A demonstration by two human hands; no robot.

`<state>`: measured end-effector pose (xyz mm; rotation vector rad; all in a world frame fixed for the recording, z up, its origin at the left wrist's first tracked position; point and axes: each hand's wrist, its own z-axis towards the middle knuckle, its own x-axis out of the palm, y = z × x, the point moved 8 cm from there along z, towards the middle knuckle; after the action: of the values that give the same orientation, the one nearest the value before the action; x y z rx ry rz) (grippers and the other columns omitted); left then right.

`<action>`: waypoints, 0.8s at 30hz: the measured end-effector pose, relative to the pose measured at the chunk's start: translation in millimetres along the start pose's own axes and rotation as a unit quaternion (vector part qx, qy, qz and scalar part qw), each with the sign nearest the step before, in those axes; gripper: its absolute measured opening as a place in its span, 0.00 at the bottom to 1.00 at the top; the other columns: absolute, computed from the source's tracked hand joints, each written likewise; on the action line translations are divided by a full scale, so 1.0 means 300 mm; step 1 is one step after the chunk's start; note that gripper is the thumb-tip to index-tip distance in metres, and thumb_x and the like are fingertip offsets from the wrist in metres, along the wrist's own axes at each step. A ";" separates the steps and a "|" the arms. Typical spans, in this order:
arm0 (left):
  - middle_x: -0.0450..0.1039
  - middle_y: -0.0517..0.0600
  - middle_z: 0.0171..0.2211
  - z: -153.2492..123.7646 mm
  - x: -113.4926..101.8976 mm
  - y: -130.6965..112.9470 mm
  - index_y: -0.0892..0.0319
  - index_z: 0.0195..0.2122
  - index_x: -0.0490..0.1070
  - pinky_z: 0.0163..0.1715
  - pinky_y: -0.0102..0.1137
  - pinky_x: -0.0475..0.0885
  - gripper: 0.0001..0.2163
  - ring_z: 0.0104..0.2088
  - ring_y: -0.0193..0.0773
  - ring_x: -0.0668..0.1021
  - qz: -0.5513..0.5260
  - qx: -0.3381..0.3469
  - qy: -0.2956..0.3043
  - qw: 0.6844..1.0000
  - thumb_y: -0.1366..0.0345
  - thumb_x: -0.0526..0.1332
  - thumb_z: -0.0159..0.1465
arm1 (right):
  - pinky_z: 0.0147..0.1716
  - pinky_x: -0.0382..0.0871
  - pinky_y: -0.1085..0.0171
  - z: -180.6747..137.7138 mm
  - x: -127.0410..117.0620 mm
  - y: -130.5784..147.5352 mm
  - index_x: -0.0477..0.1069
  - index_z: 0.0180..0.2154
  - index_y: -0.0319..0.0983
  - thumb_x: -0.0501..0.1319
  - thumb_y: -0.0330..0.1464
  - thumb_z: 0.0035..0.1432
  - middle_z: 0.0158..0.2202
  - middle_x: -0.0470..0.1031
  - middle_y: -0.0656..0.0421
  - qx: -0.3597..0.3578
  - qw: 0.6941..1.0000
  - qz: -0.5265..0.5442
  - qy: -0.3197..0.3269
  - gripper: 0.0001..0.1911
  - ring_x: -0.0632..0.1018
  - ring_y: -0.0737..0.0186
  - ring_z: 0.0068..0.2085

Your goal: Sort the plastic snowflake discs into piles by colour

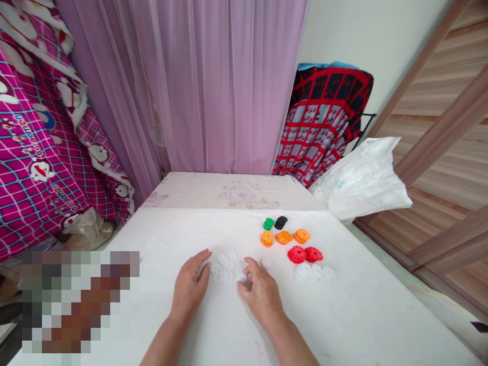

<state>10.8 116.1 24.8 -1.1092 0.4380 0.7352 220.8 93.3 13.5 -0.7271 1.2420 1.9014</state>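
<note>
A loose pile of small white flower-shaped pieces [224, 267] lies on the white cloth between my two hands. My left hand [192, 282] rests at the pile's left edge, thumb and fingers apart, holding nothing that I can see. On the other side, my right hand [261, 290] has its thumb and fingers curled around a few white flower-shaped pieces [241, 277]. Just past its knuckles is a small white stack [266, 262]. Farther right lies a row of white pieces [314, 273], with red stacks [297, 254] right behind it.
Orange stacks [284, 237], a green stack [269, 223] and a black stack [281, 222] stand farther back on the table [366, 305]. A white plastic bag [366, 178] is beyond the right edge. Pink patterned fabric [46, 142] hangs at left; a blurred patch covers the lower left.
</note>
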 end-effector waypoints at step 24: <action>0.80 0.51 0.43 0.001 0.010 0.002 0.53 0.44 0.78 0.53 0.47 0.71 0.15 0.47 0.46 0.80 0.022 0.029 0.004 0.999 0.61 0.53 0.62 | 0.38 0.71 0.64 -0.012 0.013 0.002 0.62 0.54 0.40 0.59 0.23 0.45 0.36 0.76 0.61 -0.007 0.999 0.001 -0.048 0.32 0.77 0.62 0.36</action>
<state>12.5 117.4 22.7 -1.0504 0.4887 0.7532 218.5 90.9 9.5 -0.6344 1.1711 1.9260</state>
